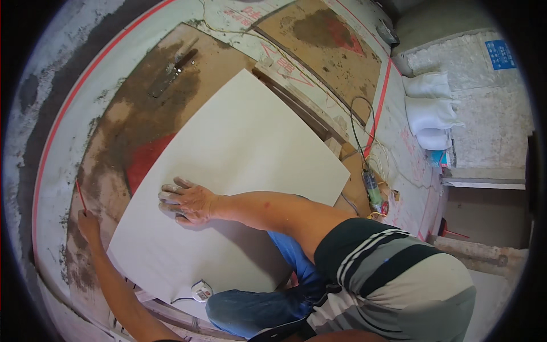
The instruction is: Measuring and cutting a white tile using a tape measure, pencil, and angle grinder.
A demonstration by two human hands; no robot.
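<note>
White panel [256, 148] is steadied over brown board [219, 48]
Right hand [191, 202] is spread flat; red stick [81, 196] is pinched by left hand [89, 225] beside the panel, apparently for marking. Steady pressure seems required next.

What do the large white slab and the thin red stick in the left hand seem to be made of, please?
White slab: probably ceramic tile with a smooth satin finish, going by its even pale face and soft sheen; coated board remains possible.
Thin red stick: perhaps painted wood or plastic, uniformly red, but too small to tell.
</note>
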